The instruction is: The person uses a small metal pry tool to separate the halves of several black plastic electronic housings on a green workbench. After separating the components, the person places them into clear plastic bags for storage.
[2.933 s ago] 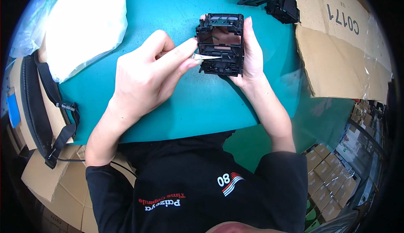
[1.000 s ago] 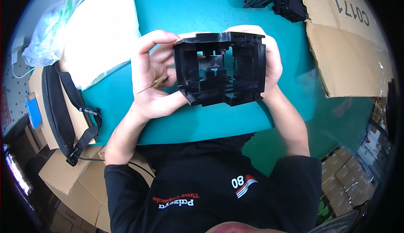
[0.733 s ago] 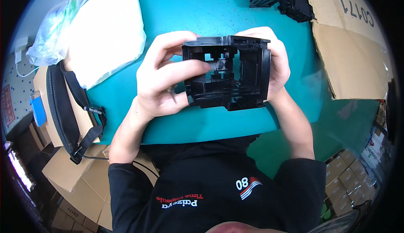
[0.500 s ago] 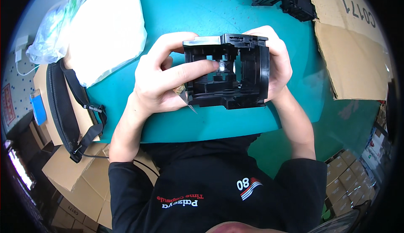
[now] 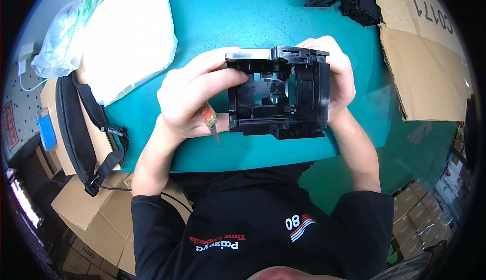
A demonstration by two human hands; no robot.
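Note:
Between both hands I hold a black plastic housing [image 5: 277, 129], an open boxy frame with cut-outs and ribs inside, above the green work surface [image 5: 223, 22]. My left hand [image 5: 182, 97] grips its left side, one finger lying along the inside of the left wall. A small pointed blade [image 5: 212, 124] with a worn red and tan handle end also sticks out of that hand, its tip pointing down toward me. My right hand [image 5: 340, 80] is wrapped round the housing's right side; some of its fingers are hidden behind the plastic.
More black plastic parts [image 5: 360, 4] lie at the far right, beside a cardboard sheet [image 5: 425, 72]. On the far left are a white bag [image 5: 131, 32] and a clear plastic bag [image 5: 66, 47]. A black strap [image 5: 73, 123] with a buckle hangs near the left edge, above a cardboard box [image 5: 96, 204].
The housing has shifted slightly right and toward me. My left finger has drawn back from its middle to the left wall. The blade now shows more fully below the left hand.

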